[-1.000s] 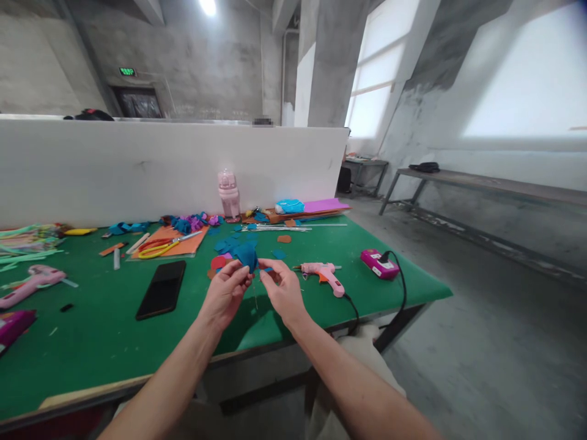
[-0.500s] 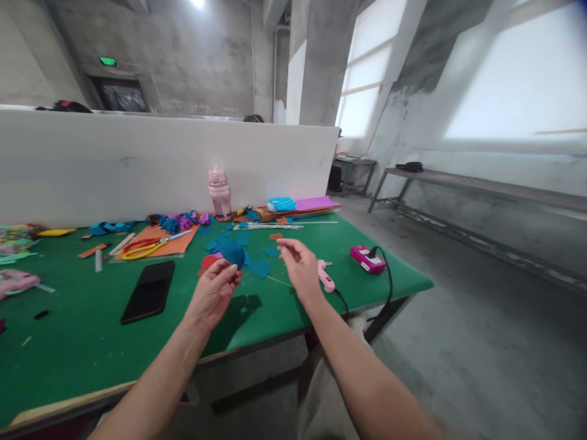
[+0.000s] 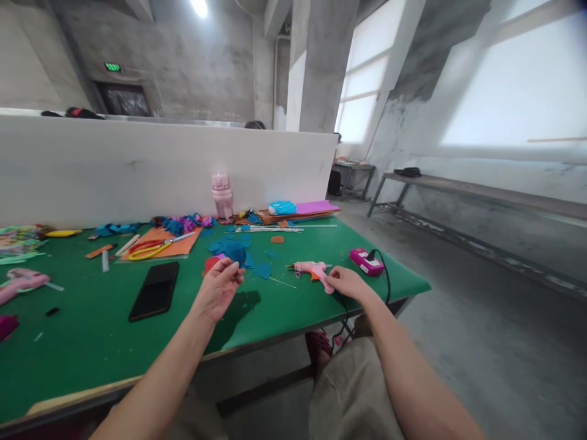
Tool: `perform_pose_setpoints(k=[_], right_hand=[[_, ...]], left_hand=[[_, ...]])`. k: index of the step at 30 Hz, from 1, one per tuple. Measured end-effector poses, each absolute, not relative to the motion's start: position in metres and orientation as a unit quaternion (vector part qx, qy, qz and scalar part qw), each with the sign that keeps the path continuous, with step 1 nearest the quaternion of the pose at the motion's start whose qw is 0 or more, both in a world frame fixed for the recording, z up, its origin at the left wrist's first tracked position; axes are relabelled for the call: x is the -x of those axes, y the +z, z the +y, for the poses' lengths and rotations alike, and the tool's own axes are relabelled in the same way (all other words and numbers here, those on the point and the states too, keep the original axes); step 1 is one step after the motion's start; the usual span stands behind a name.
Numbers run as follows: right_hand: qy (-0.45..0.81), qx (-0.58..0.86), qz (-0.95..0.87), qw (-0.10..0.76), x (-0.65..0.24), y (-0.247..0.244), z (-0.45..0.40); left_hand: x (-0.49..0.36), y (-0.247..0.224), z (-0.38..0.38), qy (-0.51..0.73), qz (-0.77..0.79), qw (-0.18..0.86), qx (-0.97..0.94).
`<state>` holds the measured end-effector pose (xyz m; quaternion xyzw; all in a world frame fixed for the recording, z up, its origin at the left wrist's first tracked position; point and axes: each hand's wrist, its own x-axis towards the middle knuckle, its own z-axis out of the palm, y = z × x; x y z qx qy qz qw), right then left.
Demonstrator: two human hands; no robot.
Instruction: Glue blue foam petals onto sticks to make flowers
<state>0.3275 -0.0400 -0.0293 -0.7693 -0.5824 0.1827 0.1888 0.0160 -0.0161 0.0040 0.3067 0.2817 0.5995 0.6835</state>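
Pinched in my left hand [image 3: 220, 288] is a dark blue felt flower [image 3: 235, 252], held above the green table. My right hand [image 3: 346, 282] has its fingers at the handle of a pink glue gun [image 3: 312, 269], which lies on the table with its nozzle pointing left. Whether those fingers grip the handle or only touch it cannot be made out. Blue felt pieces [image 3: 263, 270] and a thin wire [image 3: 283, 282] lie between the hands. A red felt piece [image 3: 211, 263] shows beside my left hand.
On the green table [image 3: 92, 342] lie a black phone [image 3: 155, 291], yellow-handled scissors [image 3: 153, 249] on orange sheets, and a second pink glue gun [image 3: 22, 282]. A pink bottle [image 3: 222, 197] stands by the white partition [image 3: 137, 165]. A magenta power block [image 3: 367, 261] sits at right.
My right hand has moved right and down, from beside the flower to the glue gun's handle. My left hand still holds the flower in nearly the same place. The view has shifted slightly.
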Motion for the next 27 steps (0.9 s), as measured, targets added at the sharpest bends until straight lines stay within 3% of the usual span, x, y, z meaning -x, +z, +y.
perform_pose_setpoints(k=[5, 8, 14, 17, 23, 27], right_hand=[[0.19, 0.761, -0.594, 0.181, -0.317, -0.027, -0.035], [0.19, 0.752, -0.59, 0.223, -0.311, -0.023, -0.036], [0.372, 0.63, -0.473, 0.491, -0.289, -0.008, -0.042], [0.441, 0.524, -0.441, 0.58, -0.273, 0.0, -0.045], [0.566, 0.386, -0.461, 0.563, -0.245, 0.009, -0.052], [0.52, 0.386, -0.509, 0.566, -0.227, 0.016, -0.058]], left_hand=[[-0.015, 0.001, -0.014, 0.597, 0.285, 0.688, -0.299], [-0.013, 0.0, -0.013, 0.596, 0.285, 0.69, -0.295], [-0.013, -0.001, -0.012, 0.597, 0.296, 0.687, -0.29], [-0.013, -0.001, -0.011, 0.601, 0.303, 0.681, -0.289], [-0.013, -0.001, -0.011, 0.604, 0.308, 0.671, -0.299], [-0.013, -0.003, -0.011, 0.607, 0.312, 0.666, -0.301]])
